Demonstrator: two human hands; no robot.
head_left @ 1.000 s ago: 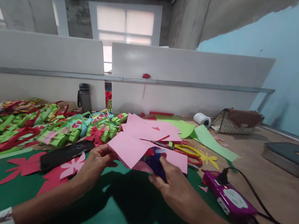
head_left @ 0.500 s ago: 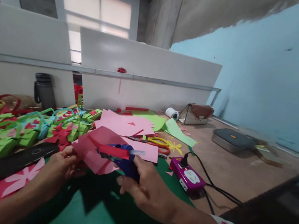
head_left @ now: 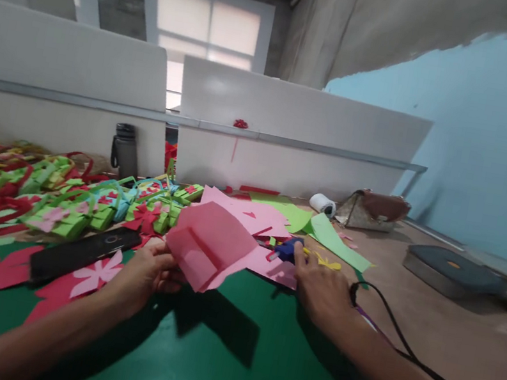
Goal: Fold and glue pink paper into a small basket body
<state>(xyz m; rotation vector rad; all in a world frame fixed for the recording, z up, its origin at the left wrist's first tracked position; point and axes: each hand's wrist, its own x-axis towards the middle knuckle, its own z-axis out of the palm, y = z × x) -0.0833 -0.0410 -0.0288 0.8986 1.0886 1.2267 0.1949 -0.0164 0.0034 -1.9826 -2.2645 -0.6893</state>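
Note:
My left hand (head_left: 155,271) pinches the left edge of a folded pink paper piece (head_left: 215,245), lifted above the green tabletop (head_left: 207,351). The piece has creased, angled panels. Over to the right, my right hand (head_left: 322,289) is closed on a dark blue glue gun (head_left: 289,249), low over the pink sheets at the back. Its grip is partly hidden by my fingers. Beneath and behind it lie a flat pink sheet (head_left: 270,267) and a yellow paper flower (head_left: 326,262).
Green paper baskets (head_left: 68,220) crowd the left side. A black phone-like object (head_left: 82,252) rests beside a pink paper flower (head_left: 98,274). Behind stand a dark bottle (head_left: 124,152) and a handbag (head_left: 373,211). A grey case (head_left: 453,272) lies right, near a black cord (head_left: 389,310).
My right hand has carried the glue gun away from the folded pink paper, to the right and back. My left hand still holds the paper. The view has turned left.

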